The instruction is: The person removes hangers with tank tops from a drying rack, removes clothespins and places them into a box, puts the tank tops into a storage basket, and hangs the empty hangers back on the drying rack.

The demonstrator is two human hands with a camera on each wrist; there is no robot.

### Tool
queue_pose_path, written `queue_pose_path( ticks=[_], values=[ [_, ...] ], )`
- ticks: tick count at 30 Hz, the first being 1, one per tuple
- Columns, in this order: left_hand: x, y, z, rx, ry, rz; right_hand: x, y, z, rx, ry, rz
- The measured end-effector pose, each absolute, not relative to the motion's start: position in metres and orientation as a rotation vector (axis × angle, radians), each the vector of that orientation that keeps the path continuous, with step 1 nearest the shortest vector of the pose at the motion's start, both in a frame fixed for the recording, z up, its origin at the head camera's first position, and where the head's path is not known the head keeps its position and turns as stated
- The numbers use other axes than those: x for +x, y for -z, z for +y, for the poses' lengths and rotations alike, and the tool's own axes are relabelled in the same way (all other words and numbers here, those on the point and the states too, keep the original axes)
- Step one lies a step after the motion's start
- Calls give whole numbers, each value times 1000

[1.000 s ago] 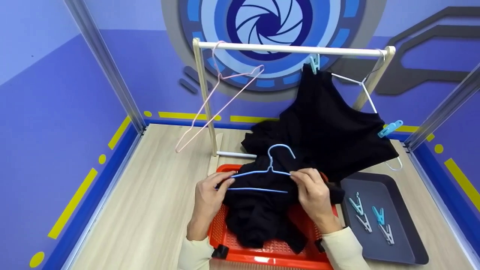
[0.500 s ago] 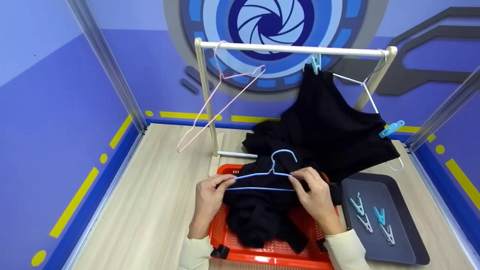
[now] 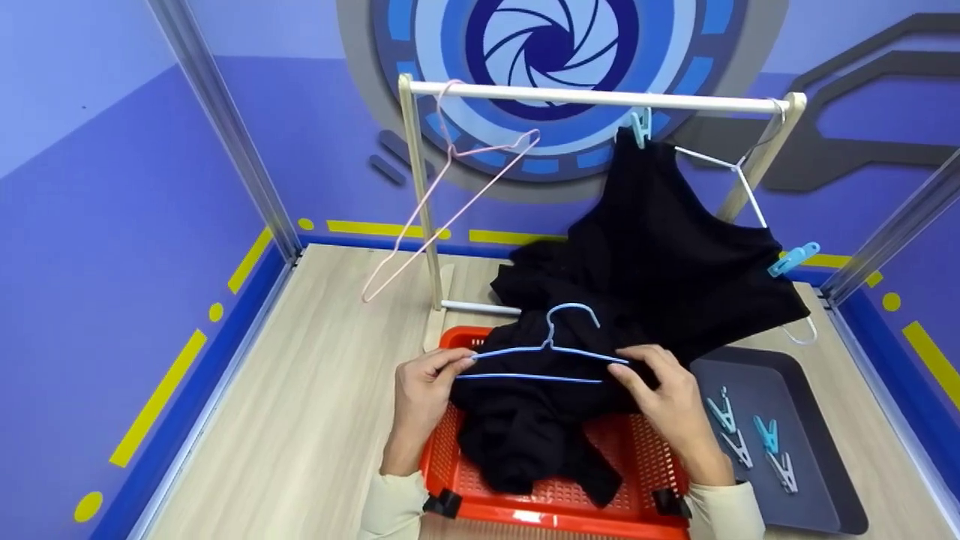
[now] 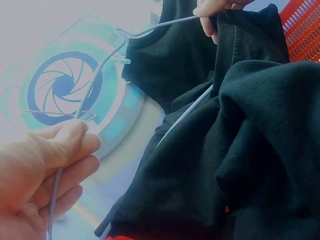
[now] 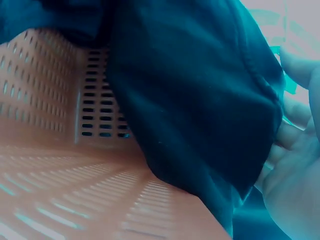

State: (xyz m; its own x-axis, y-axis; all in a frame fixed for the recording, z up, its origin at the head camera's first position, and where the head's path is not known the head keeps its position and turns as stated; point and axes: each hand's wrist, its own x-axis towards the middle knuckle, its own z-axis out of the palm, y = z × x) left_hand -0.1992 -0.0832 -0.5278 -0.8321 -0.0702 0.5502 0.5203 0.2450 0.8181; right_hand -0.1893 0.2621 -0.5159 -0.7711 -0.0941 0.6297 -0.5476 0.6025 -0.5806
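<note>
A blue clothes hanger (image 3: 550,346) lies over a black garment (image 3: 517,442), its hook upward. My left hand (image 3: 427,390) pinches the hanger's left shoulder between thumb and fingers; the left wrist view shows the bare wire running through this grip. My right hand (image 3: 667,394) pinches the right shoulder, where the garment's edge meets the fingertips and the hanger's end is hidden. In the right wrist view, the fingers (image 5: 290,130) lie behind the black cloth (image 5: 190,90). The garment is bunched in a red basket (image 3: 525,517).
Behind stands a wooden rack (image 3: 600,91) with a pink hanger (image 3: 450,154) at left. A black top (image 3: 675,217) hangs at right on a white hanger (image 3: 750,195), with blue clothespins (image 3: 793,260). A grey tray (image 3: 817,480) holds several clothespins (image 3: 766,433).
My right hand has slid outward along the hanger's right shoulder, exposing more wire. The hanger has lowered slightly, and my left hand keeps its pinch. The head view has shifted slightly.
</note>
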Motion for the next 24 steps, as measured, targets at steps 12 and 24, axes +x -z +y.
queue_pose_path(
  ticks=[12,24],
  values=[
    [-200,529,-87,-303,1622,-1965,-184,516,268,144,-1294,-2245],
    [-195,529,-97,-131,1670,-1939,-187,521,273,-209,-1449,-2087]
  ],
)
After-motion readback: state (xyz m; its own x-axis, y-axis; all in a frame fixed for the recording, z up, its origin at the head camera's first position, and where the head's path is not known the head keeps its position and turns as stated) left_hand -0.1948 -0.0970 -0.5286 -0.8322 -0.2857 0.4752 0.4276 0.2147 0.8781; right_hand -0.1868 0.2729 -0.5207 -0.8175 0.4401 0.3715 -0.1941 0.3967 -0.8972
